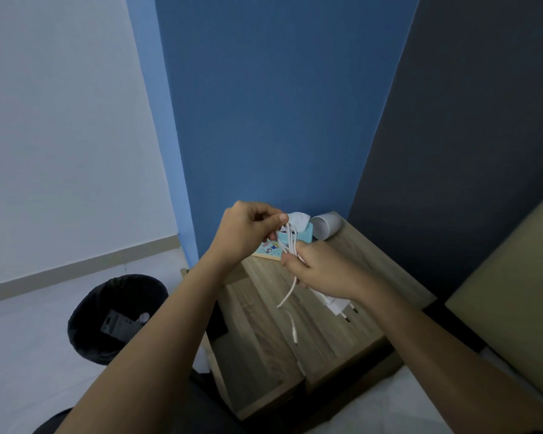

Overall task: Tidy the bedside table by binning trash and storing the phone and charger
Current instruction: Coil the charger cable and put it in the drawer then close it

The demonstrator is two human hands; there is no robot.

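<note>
Both hands are raised above the wooden bedside table (264,349), holding a white charger cable (290,245) gathered in loops. My left hand (248,230) pinches the top of the loops. My right hand (317,267) grips them lower down. A loose cable end (287,297) dangles below, and the white charger plug (339,305) hangs under my right wrist. Behind the hands, a phone in a light blue patterned case (271,247) lies on the table. A white paper cup (326,227) lies on its side at the back, beside a crumpled white tissue (300,219).
A black-lined trash bin (116,321) with some scraps in it stands on the white floor left of the table. Blue wall is behind, a dark panel and a beige headboard (514,289) are to the right. White bedding (389,408) lies at the lower right.
</note>
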